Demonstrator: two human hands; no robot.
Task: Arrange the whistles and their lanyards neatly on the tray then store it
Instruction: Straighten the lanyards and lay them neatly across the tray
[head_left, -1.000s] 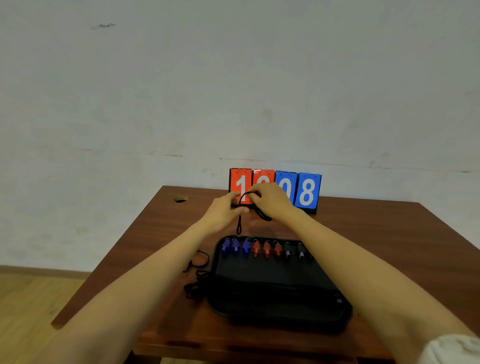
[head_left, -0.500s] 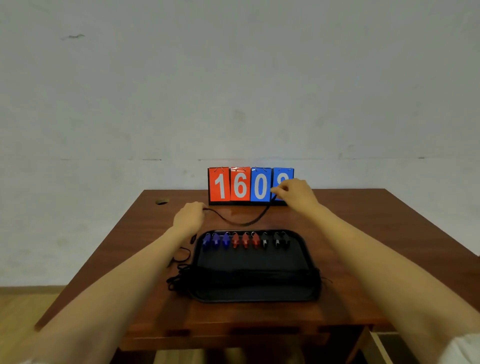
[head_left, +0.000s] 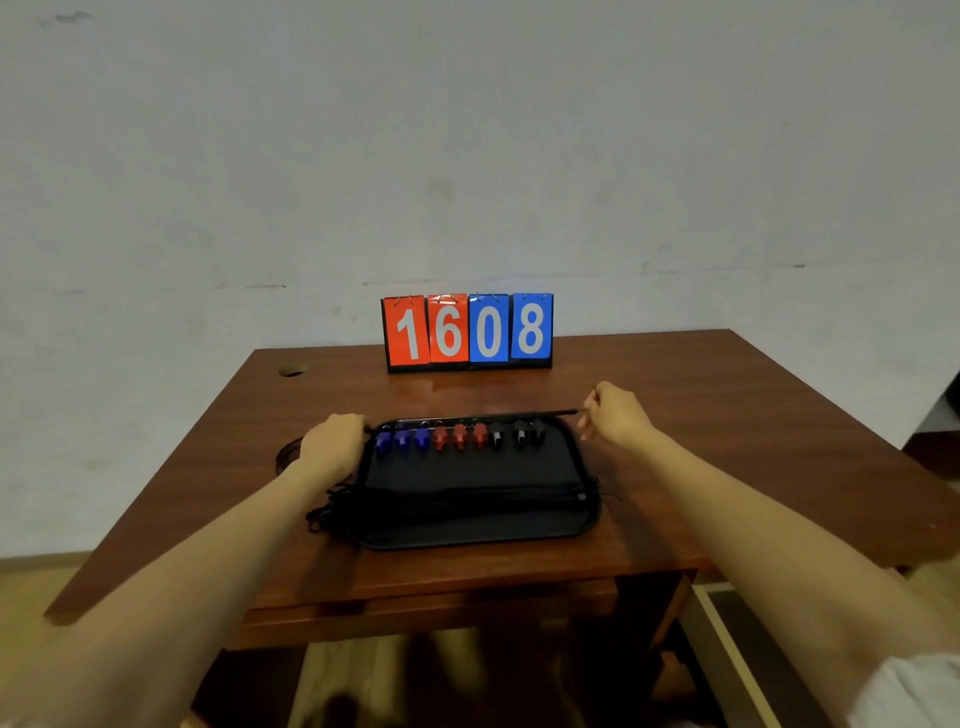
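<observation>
A black tray lies on the wooden table. Along its far edge stands a row of whistles: blue ones on the left, red ones in the middle, black ones on the right. A bundle of black lanyards lies across the tray's near half. My left hand and my right hand each pinch one end of a black lanyard, stretched taut and straight just above the whistles at the tray's far rim.
A flip scoreboard reading 1608 stands at the table's back edge by the wall. Loose black lanyard loops spill off the tray's left side onto the table. A cable hole is at the back left.
The lanyard hung slack between my hands near the scoreboard. Both hands have come down and apart, and the lanyard now runs taut over the whistle row.
</observation>
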